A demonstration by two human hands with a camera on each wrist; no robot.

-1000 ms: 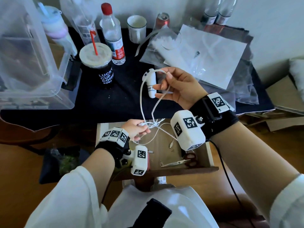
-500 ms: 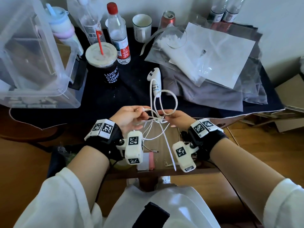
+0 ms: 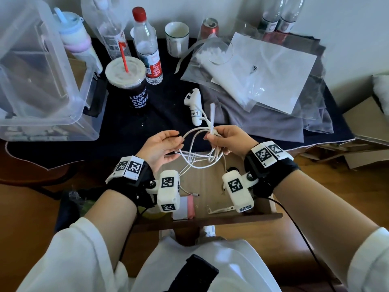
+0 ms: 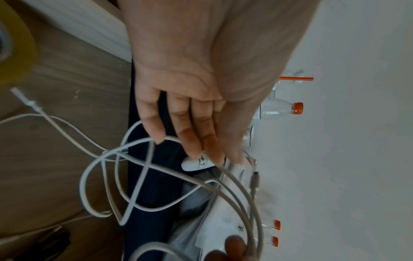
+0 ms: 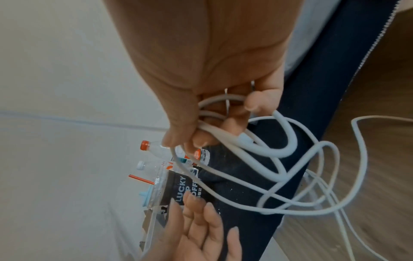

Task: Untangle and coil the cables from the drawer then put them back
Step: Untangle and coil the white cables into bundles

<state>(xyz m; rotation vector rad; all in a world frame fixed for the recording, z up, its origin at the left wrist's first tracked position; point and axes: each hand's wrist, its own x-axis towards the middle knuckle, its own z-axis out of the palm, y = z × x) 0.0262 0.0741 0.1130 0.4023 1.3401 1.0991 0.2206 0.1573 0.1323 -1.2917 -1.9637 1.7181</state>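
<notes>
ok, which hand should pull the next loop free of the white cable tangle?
Left. The right hand already pinches the white cable bundle as an anchor; the left hand is open, its fingers only touching one loop, so it is probably freer to pull.

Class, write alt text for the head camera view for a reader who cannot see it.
Over an open wooden drawer, the right hand pinches a bunch of tangled white cables while the left hand, fingers nearly straight, touches a loop. Beyond them, the dark tablecloth holds a white controller, a coffee cup, bottles and plastic bags.

smooth white cables (image 3: pixel 197 159); wood drawer (image 3: pixel 210 180)
</notes>
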